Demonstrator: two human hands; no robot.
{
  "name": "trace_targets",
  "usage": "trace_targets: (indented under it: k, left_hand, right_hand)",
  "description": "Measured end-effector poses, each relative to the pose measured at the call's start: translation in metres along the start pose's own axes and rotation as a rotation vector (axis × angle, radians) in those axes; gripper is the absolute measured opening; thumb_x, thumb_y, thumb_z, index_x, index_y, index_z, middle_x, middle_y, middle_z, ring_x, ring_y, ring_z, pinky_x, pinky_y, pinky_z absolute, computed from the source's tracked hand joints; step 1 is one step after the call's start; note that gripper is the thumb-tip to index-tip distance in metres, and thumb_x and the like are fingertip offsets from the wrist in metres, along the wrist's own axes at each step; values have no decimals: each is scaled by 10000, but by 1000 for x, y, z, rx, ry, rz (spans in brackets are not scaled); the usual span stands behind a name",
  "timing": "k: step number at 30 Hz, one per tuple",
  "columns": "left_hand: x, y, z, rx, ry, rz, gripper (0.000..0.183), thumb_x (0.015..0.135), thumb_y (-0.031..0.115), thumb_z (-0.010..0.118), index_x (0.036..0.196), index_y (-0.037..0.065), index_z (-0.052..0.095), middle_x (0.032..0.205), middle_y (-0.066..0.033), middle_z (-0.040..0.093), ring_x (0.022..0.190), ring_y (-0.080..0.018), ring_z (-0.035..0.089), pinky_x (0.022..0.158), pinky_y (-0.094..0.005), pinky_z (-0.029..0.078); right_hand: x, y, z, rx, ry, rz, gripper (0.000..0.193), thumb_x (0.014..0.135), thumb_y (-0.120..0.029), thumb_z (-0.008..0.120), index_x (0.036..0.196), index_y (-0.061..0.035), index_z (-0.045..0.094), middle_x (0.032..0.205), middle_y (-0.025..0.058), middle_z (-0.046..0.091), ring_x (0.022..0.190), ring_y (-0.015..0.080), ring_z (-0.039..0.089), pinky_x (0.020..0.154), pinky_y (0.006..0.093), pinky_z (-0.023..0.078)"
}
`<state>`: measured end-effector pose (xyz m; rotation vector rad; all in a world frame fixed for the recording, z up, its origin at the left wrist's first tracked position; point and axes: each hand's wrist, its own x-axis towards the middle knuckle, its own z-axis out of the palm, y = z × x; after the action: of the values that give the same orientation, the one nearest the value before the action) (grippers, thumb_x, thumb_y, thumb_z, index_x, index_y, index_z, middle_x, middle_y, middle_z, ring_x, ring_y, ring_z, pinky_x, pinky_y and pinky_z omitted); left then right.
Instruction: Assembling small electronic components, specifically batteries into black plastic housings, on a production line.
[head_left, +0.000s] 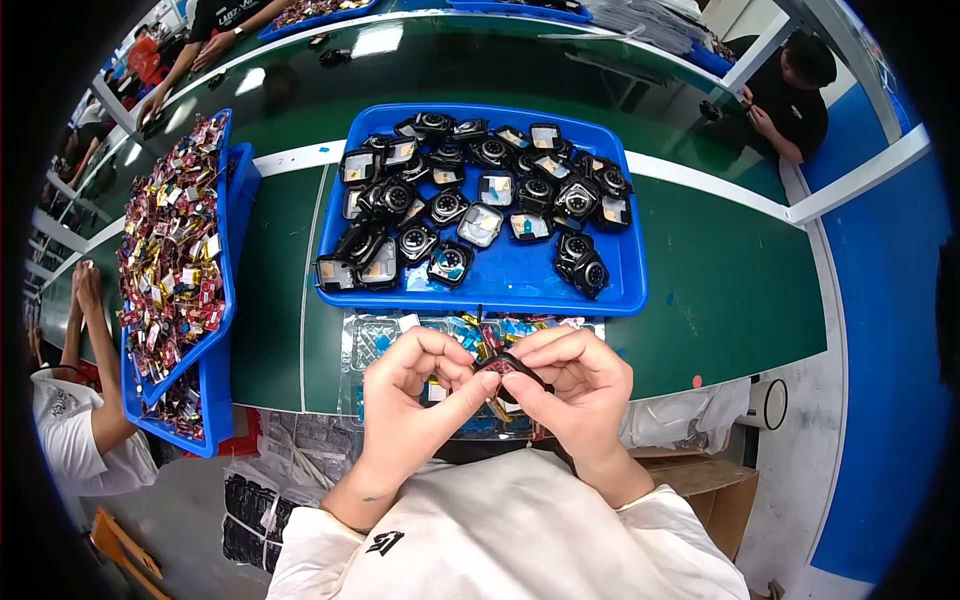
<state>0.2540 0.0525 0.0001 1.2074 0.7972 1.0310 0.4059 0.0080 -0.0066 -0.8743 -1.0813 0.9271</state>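
While both hands are pinching it at chest height | small black module (pixel 512 368): left hand (pixel 415 385) and right hand (pixel 570 385) are closing fingertips on its edges | likely light, rigid, fragile | blue tray (pixel 630 290) of like parts is lying just beyond the hands.
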Motion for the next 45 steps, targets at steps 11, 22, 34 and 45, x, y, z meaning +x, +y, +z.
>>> trace_targets:
  k: [11,22,34,45]
  left_hand:
    - [-3,-3,-5,268,-34,84,149,743,14,722,855,-27,633,772,-41,634,697,-66,553,648,-206,441]
    - [-7,9,-14,301,-87,238,129,751,5,695,878,2,668,757,-56,647,628,-81,566,575,-223,454]
    - [-10,9,-40,500,36,329,140,742,12,698,629,-6,617,602,-65,609,552,-142,547,525,-258,407]
    - [8,5,-35,963,120,409,177,700,12,708,875,23,693,702,-72,591,661,-231,528,595,-317,406]
  right_hand:
    - [14,-18,-3,-525,-148,-14,196,768,22,679,962,27,656,886,105,653,796,127,644,674,234,522]
    - [229,0,-18,-504,-151,133,196,798,-114,688,958,-2,674,792,47,665,753,98,632,669,234,500]
    - [357,130,-62,-806,5,531,251,692,-169,780,822,27,692,725,108,665,564,151,627,510,266,510]
    - [188,-2,-16,-830,-584,-87,228,778,-154,684,969,-30,674,843,81,679,737,181,641,680,287,507]
